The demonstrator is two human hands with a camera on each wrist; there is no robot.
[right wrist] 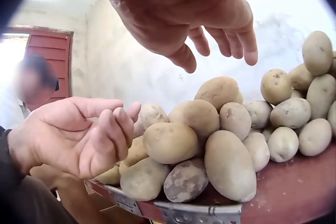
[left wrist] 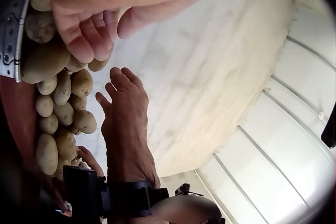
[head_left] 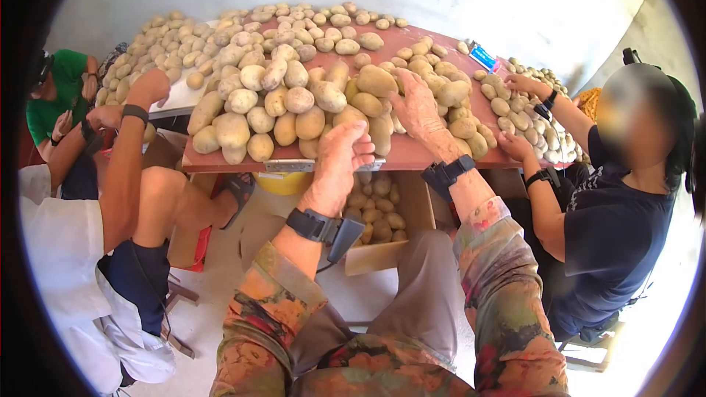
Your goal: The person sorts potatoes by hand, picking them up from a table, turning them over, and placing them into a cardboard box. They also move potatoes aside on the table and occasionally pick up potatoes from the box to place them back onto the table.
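Observation:
A big heap of potatoes (head_left: 298,99) covers the front of the reddish-brown table (head_left: 243,165). My left hand (head_left: 340,165) hovers at the table's front edge beside the heap, its fingers loosely bent and nothing between them; the right wrist view shows its palm (right wrist: 79,137) turned upward. Over the potatoes to the right, my right hand (head_left: 421,112) reaches with spread fingers. In the right wrist view this hand (right wrist: 189,14) hangs above a large potato (right wrist: 218,92), with a gap between. One potato near the edge has a dark, blotchy skin (right wrist: 185,180).
An open cardboard box (head_left: 401,253) of potatoes stands under the table, near my knees. People sit close on both sides; the right-hand person's arm (head_left: 540,176) reaches to another pile (head_left: 531,121). A blue packet (head_left: 483,58) lies at the back right. Metal hinges (right wrist: 199,214) line the front edge.

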